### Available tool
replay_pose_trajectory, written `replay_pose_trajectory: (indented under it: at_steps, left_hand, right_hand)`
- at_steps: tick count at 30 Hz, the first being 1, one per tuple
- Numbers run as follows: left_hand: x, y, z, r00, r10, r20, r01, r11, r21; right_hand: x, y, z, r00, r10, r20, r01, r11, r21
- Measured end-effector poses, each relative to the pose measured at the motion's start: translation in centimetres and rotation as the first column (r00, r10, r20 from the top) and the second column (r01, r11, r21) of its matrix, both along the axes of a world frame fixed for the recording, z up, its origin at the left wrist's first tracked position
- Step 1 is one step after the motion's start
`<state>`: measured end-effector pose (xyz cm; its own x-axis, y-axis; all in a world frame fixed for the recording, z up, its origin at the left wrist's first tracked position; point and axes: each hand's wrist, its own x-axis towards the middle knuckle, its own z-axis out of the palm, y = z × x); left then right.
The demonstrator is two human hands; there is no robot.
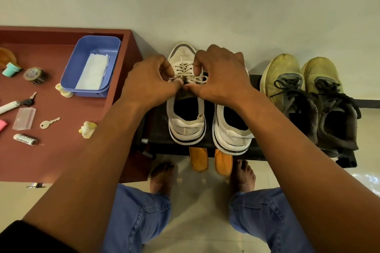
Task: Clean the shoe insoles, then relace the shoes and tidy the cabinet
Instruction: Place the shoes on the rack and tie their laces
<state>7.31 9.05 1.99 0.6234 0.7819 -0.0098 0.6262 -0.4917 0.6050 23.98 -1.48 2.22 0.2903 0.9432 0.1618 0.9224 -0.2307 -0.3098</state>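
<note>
My left hand (152,80) and right hand (220,76) pinch the limp lace (190,77); I'd grip near its stiff tips.

Both bare arms reach from the lower corners of the frame up toward its middle, converging just above centre. The left hand (151,80) sits left of centre, back toward the camera, fingers curled, thumb and forefinger pinching a lace (190,77). The right hand (221,75) sits right of centre, knuckles up, fingers curled down, thumb and forefinger tips pinching the same lace. The two thumbs nearly meet at centre. A dark sleeve edge shows at lower left. Below, both knees in blue jeans bend apart, and two bare feet rest between them.
</note>
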Motion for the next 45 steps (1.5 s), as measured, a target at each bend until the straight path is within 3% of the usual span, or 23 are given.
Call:
replay_pose_trajectory:
  at_steps: [5,9,16,20,25,32,45]
  left_hand:
    - [0.6,-1.9,-0.2,0.998,-0.018,-0.063,0.024,0.996,0.089]
    - [0.8,-2.5,-0.7,0.998,0.025,-0.052,-0.015,0.985,0.172]
    - [0.3,-2.3,-0.7,0.996,0.062,-0.065,-0.047,0.977,0.210]
    - [0.4,-2.7,-0.2,0.996,-0.010,-0.088,0.032,0.966,0.255]
    - [1.1,-3.8,-1.0,0.965,-0.096,-0.244,0.186,0.906,0.380]
    - [2.6,-4.5,-2.1,0.940,0.020,-0.339,0.168,0.840,0.516]
    - [1.8,-4.3,-0.8,0.987,-0.083,-0.135,0.145,0.818,0.556]
  right_hand:
    - [-1.9,-0.1,-0.4,0.986,-0.056,0.159,0.074,0.991,-0.110]
    - [-2.7,-0.5,-0.6,0.970,-0.102,0.219,0.125,0.988,-0.093]
    - [-1.7,-1.5,-0.9,0.970,-0.195,0.145,0.212,0.971,-0.110]
    - [-1.5,-1.5,-1.3,0.979,-0.173,0.110,0.181,0.981,-0.065]
    - [-1.1,-2.0,-1.1,0.992,-0.119,-0.036,0.119,0.993,-0.019]
    - [-1.6,-2.5,-1.4,0.997,-0.038,-0.074,0.042,0.998,0.043]
    - [-3.3,-1.3,-2.4,0.996,-0.059,-0.073,0.068,0.990,0.120]
